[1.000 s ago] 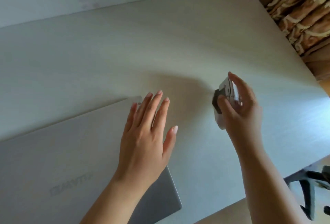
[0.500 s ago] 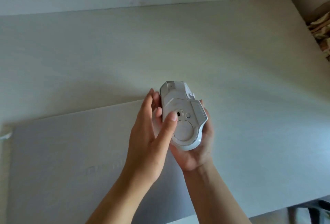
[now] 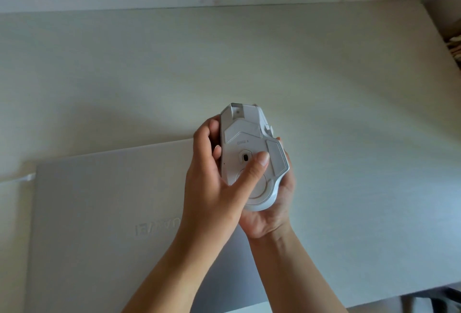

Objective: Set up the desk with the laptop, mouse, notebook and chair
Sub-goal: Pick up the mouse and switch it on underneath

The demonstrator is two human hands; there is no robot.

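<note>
Holding upturned mouse (image 3: 252, 148), both hands, over laptop (image 3: 99, 213)

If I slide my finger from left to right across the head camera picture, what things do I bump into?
White cable end → closed laptop → left hand → upside-down mouse held by both hands → right hand underneath it → bare desk → patterned thing at the far right edge.
</note>
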